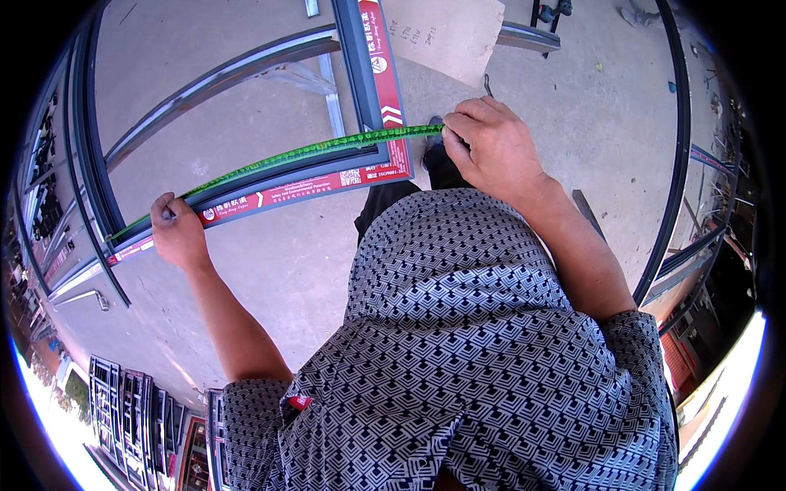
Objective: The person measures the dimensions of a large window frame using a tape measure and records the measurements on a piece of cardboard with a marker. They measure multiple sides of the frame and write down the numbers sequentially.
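A green tape measure [315, 149] is stretched in a slight arc between my two hands, over the near side of a dark metal window or door frame [370, 74]. Red-and-white printed film [303, 186] covers the frame's edges. My left hand [178, 233] is closed at the frame's near left part, its fingers pinching the tape, and a thin stretch of blade runs on past it to the left corner. Beyond the frame's right corner, my right hand [495, 151] grips the tape's other end. No tape case can be made out; the fingers may cover it.
A cardboard sheet [442, 37] with handwriting lies beyond the frame on the concrete floor [589, 123]. Metal bars [221, 82] lie within the frame's opening. A long dark bar [684, 123] stretches along the right. Stacked frames [123, 409] stand at the lower left.
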Action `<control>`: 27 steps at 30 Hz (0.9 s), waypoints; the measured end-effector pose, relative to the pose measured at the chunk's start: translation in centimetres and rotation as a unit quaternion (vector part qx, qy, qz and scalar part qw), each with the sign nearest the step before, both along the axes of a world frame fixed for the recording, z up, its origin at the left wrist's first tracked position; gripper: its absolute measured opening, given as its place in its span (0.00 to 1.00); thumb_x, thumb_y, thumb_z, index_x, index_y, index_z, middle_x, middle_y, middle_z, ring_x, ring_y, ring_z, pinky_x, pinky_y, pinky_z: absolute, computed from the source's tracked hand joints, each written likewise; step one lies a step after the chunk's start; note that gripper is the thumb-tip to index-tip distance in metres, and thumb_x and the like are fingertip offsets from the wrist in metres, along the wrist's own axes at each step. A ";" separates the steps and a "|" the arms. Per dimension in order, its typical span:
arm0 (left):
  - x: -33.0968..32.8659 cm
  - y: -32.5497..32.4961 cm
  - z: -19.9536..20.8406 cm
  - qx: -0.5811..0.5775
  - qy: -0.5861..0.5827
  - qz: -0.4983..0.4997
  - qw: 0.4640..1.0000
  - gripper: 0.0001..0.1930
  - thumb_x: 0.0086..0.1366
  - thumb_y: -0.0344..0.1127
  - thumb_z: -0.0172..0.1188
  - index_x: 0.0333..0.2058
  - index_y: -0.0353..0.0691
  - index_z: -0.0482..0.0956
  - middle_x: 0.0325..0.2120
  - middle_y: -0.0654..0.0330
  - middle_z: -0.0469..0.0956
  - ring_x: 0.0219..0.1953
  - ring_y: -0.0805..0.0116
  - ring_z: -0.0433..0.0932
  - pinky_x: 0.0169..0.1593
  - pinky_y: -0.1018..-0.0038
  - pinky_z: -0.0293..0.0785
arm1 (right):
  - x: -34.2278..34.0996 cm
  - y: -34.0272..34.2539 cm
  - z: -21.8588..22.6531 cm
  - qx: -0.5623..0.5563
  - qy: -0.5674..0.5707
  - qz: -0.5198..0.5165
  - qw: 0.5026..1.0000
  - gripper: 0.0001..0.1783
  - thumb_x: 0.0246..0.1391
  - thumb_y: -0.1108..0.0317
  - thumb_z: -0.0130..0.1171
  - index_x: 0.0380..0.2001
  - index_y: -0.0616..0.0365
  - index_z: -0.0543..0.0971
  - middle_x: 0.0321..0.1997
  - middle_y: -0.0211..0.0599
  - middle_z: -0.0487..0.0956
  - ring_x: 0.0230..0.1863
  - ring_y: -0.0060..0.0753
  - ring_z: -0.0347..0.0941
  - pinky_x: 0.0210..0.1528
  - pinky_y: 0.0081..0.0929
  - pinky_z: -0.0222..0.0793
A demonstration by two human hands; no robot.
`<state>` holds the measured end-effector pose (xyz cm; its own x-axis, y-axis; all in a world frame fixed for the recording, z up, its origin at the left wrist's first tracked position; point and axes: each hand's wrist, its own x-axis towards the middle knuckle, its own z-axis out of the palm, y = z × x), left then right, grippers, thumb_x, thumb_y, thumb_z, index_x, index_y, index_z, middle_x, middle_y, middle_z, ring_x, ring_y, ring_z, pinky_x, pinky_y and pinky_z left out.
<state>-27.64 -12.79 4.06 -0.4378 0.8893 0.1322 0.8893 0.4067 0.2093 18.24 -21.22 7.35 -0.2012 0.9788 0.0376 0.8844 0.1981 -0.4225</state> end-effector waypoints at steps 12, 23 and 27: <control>0.2 -0.1 0.2 -0.010 -0.006 0.003 1.000 0.17 0.63 0.45 0.55 0.45 0.50 0.88 0.39 0.52 0.88 0.44 0.49 0.86 0.49 0.59 0.79 | -0.1 0.0 0.0 0.001 0.002 -0.001 1.000 0.07 0.55 0.68 0.61 0.32 0.59 0.84 0.35 0.38 0.81 0.41 0.43 0.78 0.48 0.39 0.76; 0.2 -0.1 0.4 -0.021 -0.014 0.004 1.000 0.18 0.64 0.45 0.55 0.47 0.51 0.87 0.41 0.52 0.88 0.45 0.51 0.86 0.51 0.61 0.78 | -0.2 0.0 0.0 0.002 0.001 0.000 1.000 0.07 0.56 0.68 0.61 0.30 0.59 0.82 0.34 0.38 0.79 0.40 0.45 0.77 0.47 0.40 0.76; 0.2 -0.2 0.4 -0.017 -0.029 -0.004 0.999 0.18 0.64 0.44 0.56 0.48 0.50 0.86 0.40 0.51 0.88 0.45 0.51 0.86 0.51 0.61 0.78 | -0.2 0.0 0.1 0.004 -0.002 0.001 1.000 0.07 0.56 0.68 0.61 0.30 0.59 0.82 0.34 0.38 0.79 0.40 0.45 0.77 0.47 0.40 0.76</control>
<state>-27.47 -12.99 4.50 -0.4360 0.8967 0.0762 0.8797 0.4068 0.2463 17.99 -21.21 7.41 -0.2036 0.9780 0.0453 0.8852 0.2037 -0.4182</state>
